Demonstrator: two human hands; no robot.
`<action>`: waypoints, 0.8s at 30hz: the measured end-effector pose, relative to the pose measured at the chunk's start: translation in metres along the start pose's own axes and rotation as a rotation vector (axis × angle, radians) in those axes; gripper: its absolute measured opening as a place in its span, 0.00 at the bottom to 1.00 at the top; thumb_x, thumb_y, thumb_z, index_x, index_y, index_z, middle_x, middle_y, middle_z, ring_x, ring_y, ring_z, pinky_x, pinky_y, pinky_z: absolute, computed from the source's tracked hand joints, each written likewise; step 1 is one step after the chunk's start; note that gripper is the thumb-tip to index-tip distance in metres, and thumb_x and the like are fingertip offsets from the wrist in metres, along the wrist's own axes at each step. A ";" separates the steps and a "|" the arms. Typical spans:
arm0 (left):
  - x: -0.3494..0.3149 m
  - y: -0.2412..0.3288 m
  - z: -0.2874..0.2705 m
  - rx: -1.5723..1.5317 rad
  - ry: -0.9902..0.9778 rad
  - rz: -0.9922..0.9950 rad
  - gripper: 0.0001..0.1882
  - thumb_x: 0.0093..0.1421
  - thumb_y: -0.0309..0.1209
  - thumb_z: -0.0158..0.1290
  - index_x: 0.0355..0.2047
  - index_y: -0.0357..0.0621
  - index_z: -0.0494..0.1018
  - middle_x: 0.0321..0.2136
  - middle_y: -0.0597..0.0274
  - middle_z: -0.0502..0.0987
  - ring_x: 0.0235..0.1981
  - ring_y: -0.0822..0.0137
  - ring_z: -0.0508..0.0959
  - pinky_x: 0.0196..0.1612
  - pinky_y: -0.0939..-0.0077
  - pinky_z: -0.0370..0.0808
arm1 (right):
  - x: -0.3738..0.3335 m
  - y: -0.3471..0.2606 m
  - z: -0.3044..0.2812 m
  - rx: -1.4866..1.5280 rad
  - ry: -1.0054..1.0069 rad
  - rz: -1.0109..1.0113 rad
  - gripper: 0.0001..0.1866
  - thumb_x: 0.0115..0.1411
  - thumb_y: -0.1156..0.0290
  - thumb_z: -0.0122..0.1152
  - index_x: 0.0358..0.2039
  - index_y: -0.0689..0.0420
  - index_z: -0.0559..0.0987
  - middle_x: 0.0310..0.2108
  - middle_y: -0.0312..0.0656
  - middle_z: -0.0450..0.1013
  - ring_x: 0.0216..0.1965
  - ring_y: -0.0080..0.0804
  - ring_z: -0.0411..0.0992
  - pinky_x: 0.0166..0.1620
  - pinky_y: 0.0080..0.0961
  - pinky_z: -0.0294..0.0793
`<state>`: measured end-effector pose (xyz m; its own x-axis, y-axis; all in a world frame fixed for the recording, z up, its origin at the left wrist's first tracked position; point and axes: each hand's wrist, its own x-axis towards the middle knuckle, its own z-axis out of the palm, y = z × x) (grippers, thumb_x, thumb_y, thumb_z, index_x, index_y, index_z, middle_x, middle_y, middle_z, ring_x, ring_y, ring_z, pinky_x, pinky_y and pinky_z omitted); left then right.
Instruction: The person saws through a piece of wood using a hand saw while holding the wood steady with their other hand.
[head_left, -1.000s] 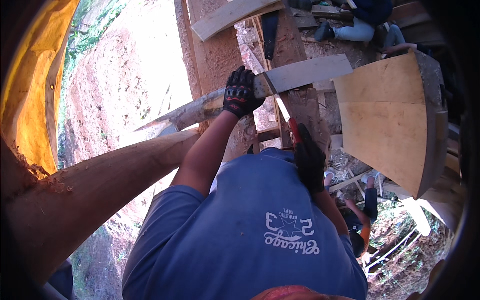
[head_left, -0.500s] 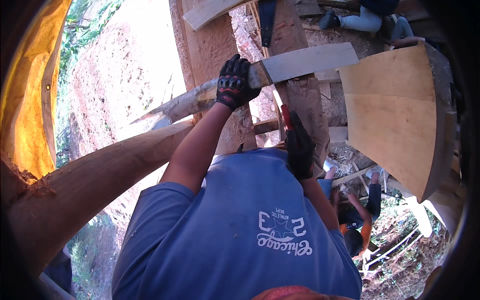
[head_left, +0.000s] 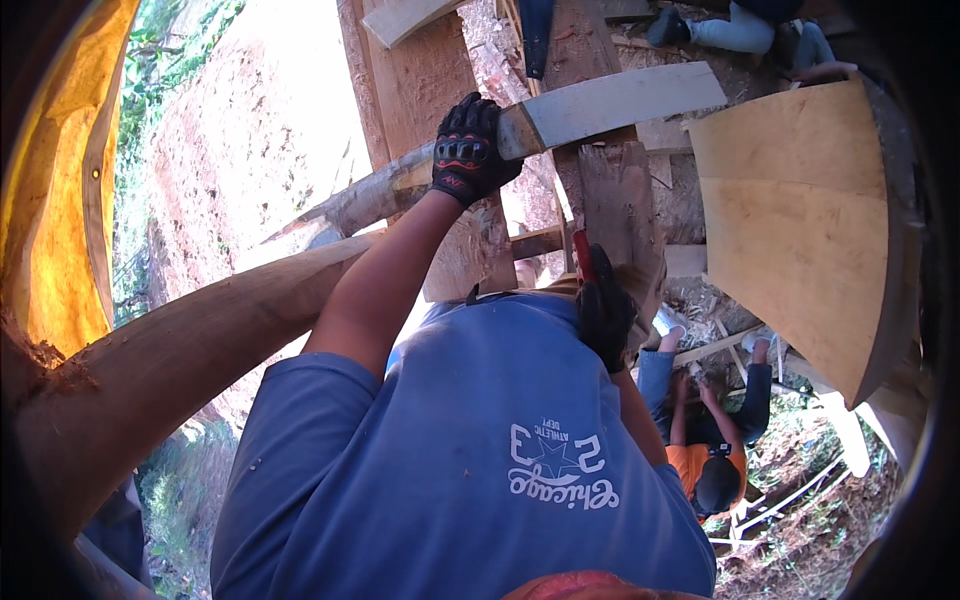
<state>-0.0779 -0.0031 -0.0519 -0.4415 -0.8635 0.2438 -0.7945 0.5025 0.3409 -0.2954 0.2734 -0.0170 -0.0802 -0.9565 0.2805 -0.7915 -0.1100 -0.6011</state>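
My left hand [head_left: 472, 150], in a black glove with red trim, is closed over a long curved timber [head_left: 630, 105] that crosses in front of me. Its fingers wrap the far edge, close to a dark line across the wood. Low on my right side, my right hand [head_left: 606, 315], gloved in black too, grips a red-handled tool [head_left: 582, 255] near my waist. The handle points away from me; a narrow pale strip shows beyond it, and I cannot make out the tool's kind. My palm and fingers partly hide it.
A thick curved beam [head_left: 200, 350] runs along my left. Brown planks [head_left: 430, 100] lie under the timber, with gaps between them. On the right rises a large curved wooden panel [head_left: 800, 220]. A person in orange [head_left: 715, 475] sits below right; another person's legs [head_left: 735, 32] show at the far right.
My right hand has drawn back slightly toward my body with the red-handled tool. My left hand keeps its hold on the timber, whose right end appears a little farther away.
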 end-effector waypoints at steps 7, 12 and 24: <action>-0.003 0.001 0.000 0.013 -0.066 -0.043 0.43 0.47 0.51 0.73 0.59 0.42 0.74 0.61 0.43 0.76 0.68 0.40 0.72 0.73 0.45 0.68 | -0.030 0.009 -0.036 0.055 -0.119 -0.011 0.26 0.73 0.74 0.60 0.70 0.64 0.76 0.62 0.61 0.79 0.48 0.51 0.84 0.51 0.42 0.82; -0.001 0.002 0.001 0.042 -0.015 -0.012 0.42 0.48 0.50 0.73 0.59 0.43 0.75 0.61 0.43 0.76 0.68 0.40 0.72 0.72 0.45 0.69 | -0.033 0.012 -0.051 0.213 -0.106 0.171 0.23 0.72 0.76 0.60 0.66 0.65 0.79 0.60 0.61 0.80 0.44 0.50 0.85 0.48 0.43 0.83; -0.002 0.009 -0.010 -0.022 -0.051 -0.039 0.43 0.45 0.49 0.75 0.59 0.45 0.74 0.62 0.44 0.76 0.70 0.40 0.71 0.74 0.45 0.68 | 0.075 -0.011 0.010 0.093 0.007 -0.073 0.20 0.75 0.73 0.56 0.65 0.64 0.78 0.66 0.52 0.78 0.52 0.50 0.84 0.50 0.46 0.84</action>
<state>-0.0801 0.0032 -0.0404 -0.4318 -0.8831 0.1837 -0.8022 0.4691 0.3695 -0.2868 0.1999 0.0027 -0.0290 -0.9433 0.3307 -0.7357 -0.2038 -0.6459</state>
